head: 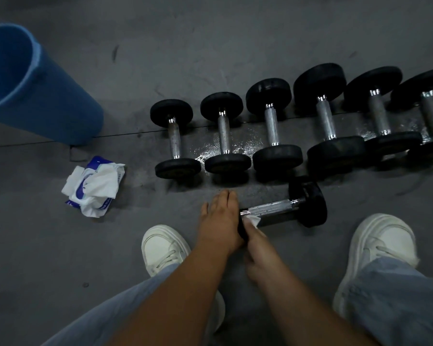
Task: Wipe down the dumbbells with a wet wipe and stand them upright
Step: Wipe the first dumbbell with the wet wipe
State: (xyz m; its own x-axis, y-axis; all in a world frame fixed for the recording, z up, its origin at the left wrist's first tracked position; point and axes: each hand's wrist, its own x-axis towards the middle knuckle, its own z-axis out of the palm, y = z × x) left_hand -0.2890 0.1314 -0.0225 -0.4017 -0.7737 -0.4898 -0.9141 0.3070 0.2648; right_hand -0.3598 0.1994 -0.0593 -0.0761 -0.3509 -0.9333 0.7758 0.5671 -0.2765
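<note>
From the head view we see one dumbbell point(278, 209) lying on its side on the dark floor point(235, 46) between our white sneakers point(164, 245), just in front of a row of six dumbbells point(271, 126) that already stand on end. Our left hand point(220, 218) lies flat, fingers straight, over the near weight head and steadies it. Our right hand point(256, 242) pinches a wet wipe point(253, 220) against the near end of the knurled handle. We judge the wiping of this last one to be under way, with the far head not yet reached. The heads are round, so if the left hand lifts while we rub, the dumbbell may roll toward the row. The wet patch point(245, 143) shining between the standing ones could let a base slide when we tip this one up, and a careless swing might topple its neighbours onto our toes. The wipes pack point(95, 187) and blue bin point(48, 96) sit well off to the left.
</note>
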